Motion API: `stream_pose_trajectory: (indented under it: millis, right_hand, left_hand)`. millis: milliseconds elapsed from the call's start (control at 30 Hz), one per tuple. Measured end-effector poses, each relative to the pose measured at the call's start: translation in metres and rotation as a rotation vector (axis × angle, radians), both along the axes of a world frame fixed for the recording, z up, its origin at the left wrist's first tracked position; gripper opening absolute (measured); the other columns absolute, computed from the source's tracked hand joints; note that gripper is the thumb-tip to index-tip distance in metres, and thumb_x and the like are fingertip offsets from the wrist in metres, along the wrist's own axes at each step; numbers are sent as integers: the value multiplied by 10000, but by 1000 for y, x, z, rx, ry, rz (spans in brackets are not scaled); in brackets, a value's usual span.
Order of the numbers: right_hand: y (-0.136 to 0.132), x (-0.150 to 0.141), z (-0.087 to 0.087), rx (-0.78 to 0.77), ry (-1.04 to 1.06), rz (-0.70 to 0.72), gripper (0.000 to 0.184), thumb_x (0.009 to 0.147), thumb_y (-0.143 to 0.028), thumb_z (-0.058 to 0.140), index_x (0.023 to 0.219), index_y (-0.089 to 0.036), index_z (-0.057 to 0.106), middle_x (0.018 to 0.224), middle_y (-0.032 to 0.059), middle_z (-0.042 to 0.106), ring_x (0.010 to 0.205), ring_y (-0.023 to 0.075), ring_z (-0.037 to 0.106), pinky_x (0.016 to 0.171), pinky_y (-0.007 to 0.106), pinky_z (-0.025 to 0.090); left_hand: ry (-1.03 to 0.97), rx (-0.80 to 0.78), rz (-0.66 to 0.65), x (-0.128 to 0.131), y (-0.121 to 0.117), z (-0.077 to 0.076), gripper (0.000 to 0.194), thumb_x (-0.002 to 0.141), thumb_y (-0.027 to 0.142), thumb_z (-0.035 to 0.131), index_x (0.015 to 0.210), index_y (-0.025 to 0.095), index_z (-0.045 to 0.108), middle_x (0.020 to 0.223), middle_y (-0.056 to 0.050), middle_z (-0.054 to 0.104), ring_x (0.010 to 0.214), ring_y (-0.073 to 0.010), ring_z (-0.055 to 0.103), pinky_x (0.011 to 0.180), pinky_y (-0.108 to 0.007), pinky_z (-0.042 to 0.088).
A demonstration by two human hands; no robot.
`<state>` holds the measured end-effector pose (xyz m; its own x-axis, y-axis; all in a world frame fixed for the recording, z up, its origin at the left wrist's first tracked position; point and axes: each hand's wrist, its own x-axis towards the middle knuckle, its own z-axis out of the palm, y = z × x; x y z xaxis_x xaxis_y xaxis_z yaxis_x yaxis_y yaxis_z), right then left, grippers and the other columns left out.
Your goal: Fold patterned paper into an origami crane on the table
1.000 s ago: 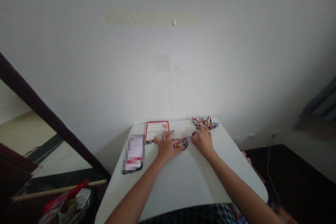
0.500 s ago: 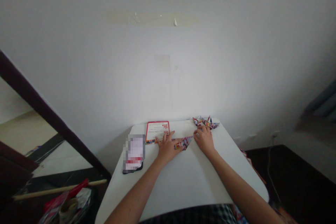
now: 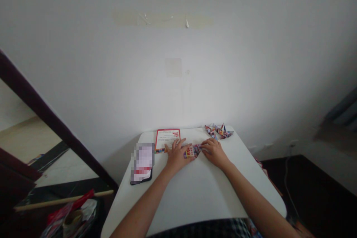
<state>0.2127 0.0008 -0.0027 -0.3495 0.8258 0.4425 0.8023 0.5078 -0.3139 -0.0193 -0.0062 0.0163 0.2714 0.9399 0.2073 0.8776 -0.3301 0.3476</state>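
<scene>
A brightly printed piece of folded paper [image 3: 191, 151] lies on the white table between my hands. My left hand [image 3: 177, 156] rests flat over its left part with fingers spread, reaching the lower edge of a red-bordered printed card [image 3: 167, 137]. At the paper's right end, the fingers of my right hand [image 3: 215, 153] are bent together and pinch its tip. Several folded pieces [image 3: 220, 131] in similar printed paper sit just beyond my right hand. The paper under my left palm is hidden.
A phone with a blurred screen [image 3: 142, 163] lies at the left of the white table [image 3: 200, 193]. The table's back edge meets a wall [image 3: 237, 63]. A bin with bags [image 3: 75, 215] stands on the floor at lower left.
My right hand has come left and toward me from beside the folded pieces, onto the paper's right end. That end now looks more folded. My left hand stays nearly in place.
</scene>
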Motion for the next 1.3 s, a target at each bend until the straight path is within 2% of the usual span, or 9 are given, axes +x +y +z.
stream_pose_trajectory:
  millis: [100,267,500,700,900,1133,1300]
  right_hand:
    - [1,1,-2,2,13,-11,253,877,-257,604,1107,-314,693,1135,27,670,1162,230,493,1002,447,394]
    - [0,2,-3,7,39,-14,241,873,-266,612,1095,-306,696,1130,25,667,1146,227,498,1002,445,395]
    - [1,2,-3,19,49,-4,240,875,-282,608,1096,-308,698,1113,30,672,1138,227,502,993,445,396]
    - [1,2,-5,29,42,-13,229,883,-330,619,1097,-312,697,1094,33,674,1130,227,505,977,424,401]
    - [1,1,-6,35,20,-23,274,831,-412,691,1090,-326,703,1085,39,670,1129,240,508,970,424,401]
    - [2,1,-4,44,85,3,164,895,-299,602,1003,-295,726,1019,44,689,1119,230,526,973,418,395]
    - [4,0,-5,32,207,14,186,924,-289,537,970,-268,716,1010,50,684,1086,217,555,946,407,426]
  left_hand:
    - [27,-3,8,-9,2,4,574,645,604,764,1186,444,657,1530,-8,399,1412,-400,245,1072,-778,-32]
    - [41,1,-22,-17,4,9,552,628,599,782,1153,469,667,1513,-2,423,1397,-374,289,1070,-781,-25]
    - [11,77,-50,-17,3,8,405,728,539,730,1109,406,706,1459,-17,487,1378,-337,329,1090,-751,-83]
    - [-43,96,-57,-18,5,5,225,815,503,657,968,368,752,1430,0,521,1359,-301,365,1102,-745,-37]
    - [-110,78,-51,-17,9,4,182,849,463,635,878,344,770,1404,6,550,1340,-273,403,1122,-715,-37]
    - [-263,110,8,-17,14,3,169,863,400,633,819,320,776,1344,-16,604,1304,-270,460,1145,-694,74]
    - [-298,150,48,-19,16,7,105,828,358,686,826,301,774,1307,-31,631,1266,-265,498,1148,-662,156]
